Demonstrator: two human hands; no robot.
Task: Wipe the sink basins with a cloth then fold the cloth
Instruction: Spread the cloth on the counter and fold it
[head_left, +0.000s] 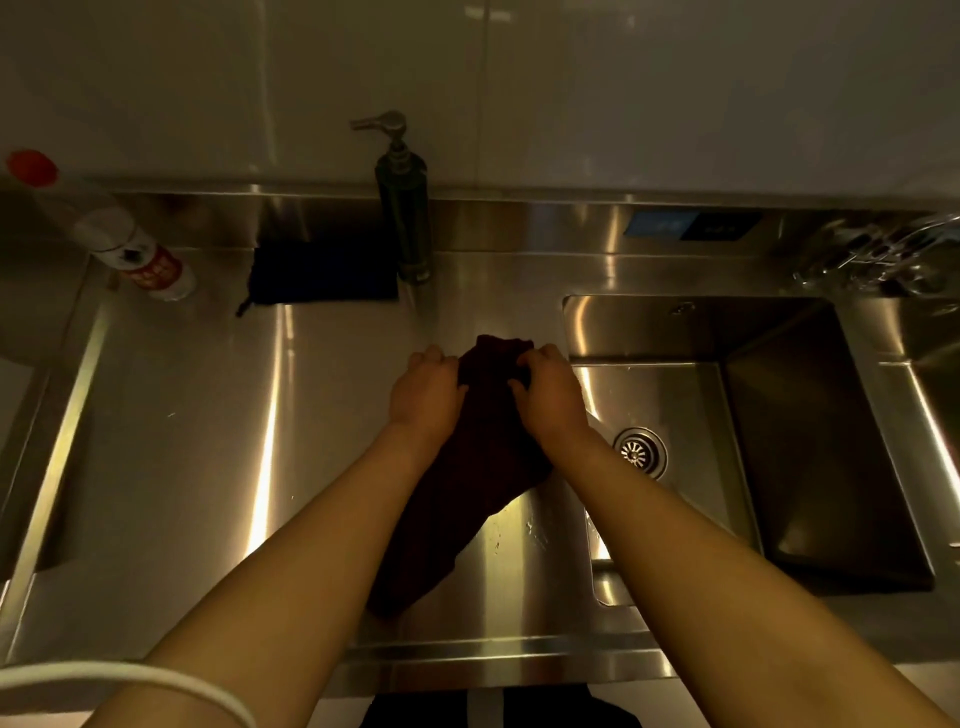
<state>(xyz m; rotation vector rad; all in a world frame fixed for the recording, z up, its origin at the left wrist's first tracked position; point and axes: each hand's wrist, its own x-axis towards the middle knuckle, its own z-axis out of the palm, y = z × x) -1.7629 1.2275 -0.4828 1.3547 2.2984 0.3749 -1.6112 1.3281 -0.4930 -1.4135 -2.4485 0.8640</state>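
Note:
A dark maroon cloth (467, 483) lies stretched lengthwise on the steel counter (208, 441), just left of the sink basin (727, 415). My left hand (426, 395) grips the cloth's far end from the left. My right hand (550, 395) grips the same far end from the right, fingers curled into the fabric. The cloth's near end trails toward the counter's front edge, partly hidden under my forearms. The basin has a round metal drain (640, 451) and looks bare.
A steel soap pump (405, 208) stands at the back centre, with a dark folded cloth (322, 273) to its left. A white spray bottle with a red cap (119, 244) lies at the back left. A faucet (883, 249) sits at the back right.

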